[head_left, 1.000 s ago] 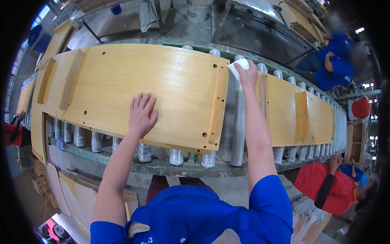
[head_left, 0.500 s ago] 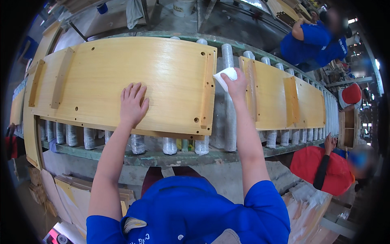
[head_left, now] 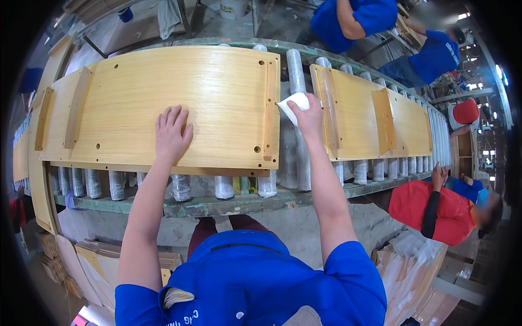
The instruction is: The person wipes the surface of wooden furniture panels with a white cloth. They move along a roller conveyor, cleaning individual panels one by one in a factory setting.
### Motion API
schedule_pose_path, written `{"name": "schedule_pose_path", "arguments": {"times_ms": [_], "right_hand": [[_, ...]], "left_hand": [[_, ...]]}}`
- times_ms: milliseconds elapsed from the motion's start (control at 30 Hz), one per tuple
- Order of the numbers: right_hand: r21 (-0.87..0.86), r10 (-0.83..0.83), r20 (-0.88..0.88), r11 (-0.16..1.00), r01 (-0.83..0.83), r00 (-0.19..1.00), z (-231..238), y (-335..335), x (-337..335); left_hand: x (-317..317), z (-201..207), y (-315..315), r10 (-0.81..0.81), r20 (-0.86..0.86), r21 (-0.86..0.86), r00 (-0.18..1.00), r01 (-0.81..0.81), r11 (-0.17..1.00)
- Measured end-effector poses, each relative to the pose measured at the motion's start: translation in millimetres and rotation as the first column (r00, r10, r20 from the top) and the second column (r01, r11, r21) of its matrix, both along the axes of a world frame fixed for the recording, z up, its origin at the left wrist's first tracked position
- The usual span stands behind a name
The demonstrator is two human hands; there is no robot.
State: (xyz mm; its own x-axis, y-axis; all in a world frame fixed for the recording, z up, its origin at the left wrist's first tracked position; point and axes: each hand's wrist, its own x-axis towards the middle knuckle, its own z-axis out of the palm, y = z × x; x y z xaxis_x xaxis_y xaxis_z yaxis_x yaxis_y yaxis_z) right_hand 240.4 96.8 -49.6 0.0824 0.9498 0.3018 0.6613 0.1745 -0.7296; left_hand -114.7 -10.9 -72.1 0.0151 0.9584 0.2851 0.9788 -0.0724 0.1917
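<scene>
Change since the earlier frame: both hands sit lower in the picture; the right hand point(head_left: 309, 115) with its white cloth point(head_left: 293, 104) has come down along the right end of the wooden panel point(head_left: 163, 92), while the left hand point(head_left: 172, 135) has stayed flat on its face.
Left hand: fingers spread, palm pressed down on the panel, centre-left of the frame.
Right hand: fingers closed around the cloth, pinching it against the panel's end batten point(head_left: 269, 111), just right of centre.
Panel position: lying across the roller conveyor point(head_left: 296, 70), filling the upper left and centre; a second panel point(head_left: 359, 117) lies just beside it at the right, with a gap between.
Handling, panel: likely stiff, smooth-faced, slippery under a flat palm and fairly heavy for its breadth; best taken by its long edges or the raised battens, and it should roll easily on the conveyor.
Handling, cloth: soft, light, crushes into the fist.
Hidden: the panel's underside, most rollers beneath it, and the right fingertips behind the cloth.
Hard to make out: fisheye bend makes the panel's true curve uncertain; the upper-right co-workers in blue point(head_left: 429, 54) are cut off, and the person in red point(head_left: 429, 209) at lower right is partly hidden.
</scene>
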Motion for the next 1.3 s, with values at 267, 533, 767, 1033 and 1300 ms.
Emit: {"name": "schedule_pose_path", "arguments": {"times_ms": [267,533,767,1033,1300], "right_hand": [[0.002,-0.011,0.026,1.0,0.011,1.0,2,-8,0],[-0.057,0.019,-0.025,0.998,-0.021,0.999,9,-49,7],[-0.122,0.05,0.008,0.991,-0.049,0.999,15,-101,13],[-0.189,0.081,0.014,0.979,-0.077,0.997,17,-143,21],[-0.181,0.067,0.013,0.981,-0.063,0.998,12,-146,24]], "left_hand": [[1,0,0,0.003,0.01,-0.003,1.0,-0.003,1.0],[0,-2,0,-0.006,0.001,0.026,1.0,0.006,1.0],[-1,-6,-1,-0.009,-0.011,0.03,1.0,0.009,1.0],[-3,-7,1,-0.001,-0.026,0.015,1.0,0.001,1.0],[-1,-8,2,-0.008,-0.022,0.017,1.0,0.008,1.0]]}}
